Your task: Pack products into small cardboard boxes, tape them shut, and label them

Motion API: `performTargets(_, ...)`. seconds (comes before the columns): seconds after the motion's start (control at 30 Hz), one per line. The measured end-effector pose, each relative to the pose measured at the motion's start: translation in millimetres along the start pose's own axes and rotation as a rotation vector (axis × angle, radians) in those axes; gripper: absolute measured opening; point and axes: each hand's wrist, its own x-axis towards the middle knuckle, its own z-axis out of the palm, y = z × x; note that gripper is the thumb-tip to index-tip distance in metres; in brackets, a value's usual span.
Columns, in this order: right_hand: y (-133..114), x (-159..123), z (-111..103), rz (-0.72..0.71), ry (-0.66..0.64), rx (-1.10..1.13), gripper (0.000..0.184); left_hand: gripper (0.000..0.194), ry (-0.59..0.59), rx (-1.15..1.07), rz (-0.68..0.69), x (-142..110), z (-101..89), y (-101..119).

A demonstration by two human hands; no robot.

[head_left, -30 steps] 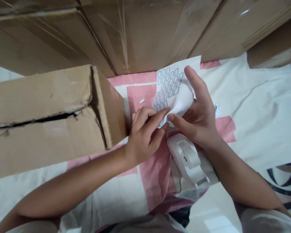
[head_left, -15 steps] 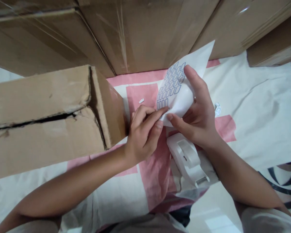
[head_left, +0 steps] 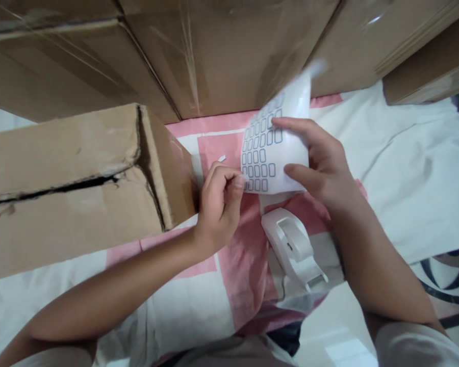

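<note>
A curved white sheet of blue-outlined stickers (head_left: 265, 137) hangs over the cloth. My right hand (head_left: 319, 150) grips it, the thumb and a finger on its printed face and the other fingers behind. Thumb and index finger of my left hand (head_left: 220, 199) are pinched together at the sheet's lower left edge. A pale bit at their tips looks like a small sticker, mostly hidden. Just below the sheet stands a white tape dispenser (head_left: 292, 250), touched by neither hand.
A cardboard box (head_left: 61, 214) with a ragged slit is close to my left hand. Large taped cartons (head_left: 229, 56) line the back. A tiny white scrap (head_left: 222, 158) lies on the pink and white cloth (head_left: 413, 193).
My left hand has drawn slightly left, its fingers curling into a pinch. The sheet has turned to face me more, its top corner blurred, and my right hand's grip has shifted on it.
</note>
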Motion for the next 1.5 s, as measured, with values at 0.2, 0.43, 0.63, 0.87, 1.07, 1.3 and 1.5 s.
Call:
performTargets(0.2, 14.0, 9.2, -16.5, -0.059, 0.358, -0.555, 0.028, 0.019, -0.012, -0.053, -0.028, -0.7, 1.4, -3.3)
performTargets(0.43, -14.8, 1.7, -1.6, -0.400, 0.192, -0.500, 0.019, 0.020, -0.032, -0.056, -0.019, 0.2, 1.5, -1.0)
performTargets(0.63, -10.0, -1.6, 23.7, -0.408, -0.053, -0.136, 0.016, 0.018, -0.051, -0.073, -0.023, 1.5, 2.0, 2.0)
performTargets(0.87, -10.6, -2.3, 28.3, -0.209, 0.089, -0.099, 0.020, 0.020, -0.067, -0.018, 0.015, -3.1, 1.7, 0.6)
performTargets(1.07, -10.1, -2.3, 27.2, -0.228, 0.167, -0.138, 0.012, 0.012, -0.200, -0.015, 0.279, -6.2, -1.0, 9.4)
performTargets(1.3, -16.4, -3.4, 32.2, -0.299, 0.152, -0.182, 0.013, 0.014, -0.261, 0.088, 0.607, -17.2, 2.6, 13.2)
performTargets(1.5, -13.8, -6.7, 38.3, -0.211, 0.110, -0.128, 0.016, 0.011, -0.343, 0.317, 0.657, -2.3, -30.1, 73.2)
